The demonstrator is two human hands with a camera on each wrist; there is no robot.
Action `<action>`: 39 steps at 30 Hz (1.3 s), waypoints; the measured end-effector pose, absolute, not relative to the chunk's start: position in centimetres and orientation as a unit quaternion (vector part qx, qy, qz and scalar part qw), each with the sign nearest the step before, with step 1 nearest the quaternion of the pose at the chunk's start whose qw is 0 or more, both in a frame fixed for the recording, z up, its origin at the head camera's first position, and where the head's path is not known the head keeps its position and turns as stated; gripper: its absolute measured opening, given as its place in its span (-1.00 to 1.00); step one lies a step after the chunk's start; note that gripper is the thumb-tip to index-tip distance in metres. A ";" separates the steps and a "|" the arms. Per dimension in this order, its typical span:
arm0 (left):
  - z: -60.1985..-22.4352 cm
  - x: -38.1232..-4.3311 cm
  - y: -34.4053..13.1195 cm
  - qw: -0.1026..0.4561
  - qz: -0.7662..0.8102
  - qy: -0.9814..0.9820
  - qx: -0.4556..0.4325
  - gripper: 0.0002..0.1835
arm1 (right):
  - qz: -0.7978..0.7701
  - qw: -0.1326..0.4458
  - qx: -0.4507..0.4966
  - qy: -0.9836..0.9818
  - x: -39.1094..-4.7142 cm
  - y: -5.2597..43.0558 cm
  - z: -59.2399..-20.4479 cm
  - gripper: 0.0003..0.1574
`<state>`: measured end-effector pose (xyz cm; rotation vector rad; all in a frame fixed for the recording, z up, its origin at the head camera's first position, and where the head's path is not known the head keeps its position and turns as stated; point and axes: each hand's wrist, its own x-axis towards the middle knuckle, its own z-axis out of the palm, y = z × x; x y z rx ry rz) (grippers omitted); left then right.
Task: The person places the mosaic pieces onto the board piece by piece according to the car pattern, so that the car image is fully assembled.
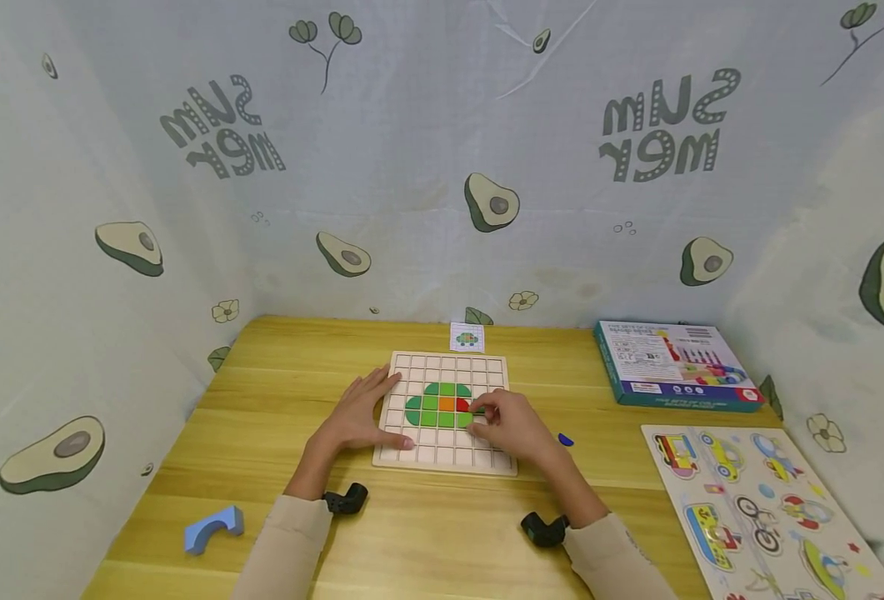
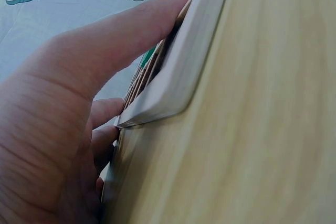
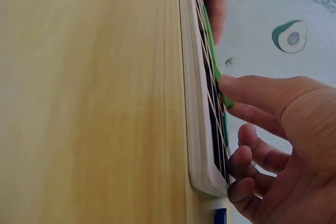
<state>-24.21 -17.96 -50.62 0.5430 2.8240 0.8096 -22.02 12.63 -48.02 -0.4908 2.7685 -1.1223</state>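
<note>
A square wooden grid board lies on the table with green, orange and red tiles forming a shape at its middle. My left hand rests on the board's left side, fingers spread along the edge and thumb over the near left squares. In the left wrist view, the thumb lies along the board's near edge. My right hand pinches a light green tile with a rounded end between thumb and index finger, at the shape's right. In the right wrist view, its other fingers curl by the board's corner.
A small picture card stands behind the board. Right of the board lies a small blue piece. Farther right are a flat box and a picture puzzle board. At the near left sits a blue arch block.
</note>
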 end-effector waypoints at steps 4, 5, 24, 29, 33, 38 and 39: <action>-50.6 -24.2 -18.0 0.077 0.271 0.942 0.181 0.34 | -0.361 0.053 -0.158 0.918 -22.1 12.4 -48.1 -0.79; -50.6 -24.2 -18.0 0.077 0.270 0.942 0.182 0.34 | -0.358 0.052 -0.157 0.919 -22.1 12.3 -48.2 -0.79; -50.8 -24.3 -17.9 0.077 0.267 0.943 0.182 0.34 | -0.376 0.049 -0.155 0.912 -21.6 16.8 -47.5 -0.76; -50.8 -24.1 -17.9 0.077 0.272 0.942 0.184 0.34 | -0.374 0.035 -0.144 0.915 -21.0 19.0 -47.2 -0.75; -50.7 -24.1 -17.9 0.077 0.272 0.941 0.185 0.34 | -0.367 0.030 -0.137 0.919 -20.5 20.6 -47.1 -0.75; -50.7 -24.1 -17.9 0.077 0.273 0.941 0.187 0.34 | -0.354 0.031 -0.129 0.926 -20.1 22.3 -47.1 -0.76; -50.7 -24.1 -17.8 0.076 0.273 0.941 0.187 0.34 | -0.353 0.030 -0.127 0.926 -20.0 22.6 -47.1 -0.76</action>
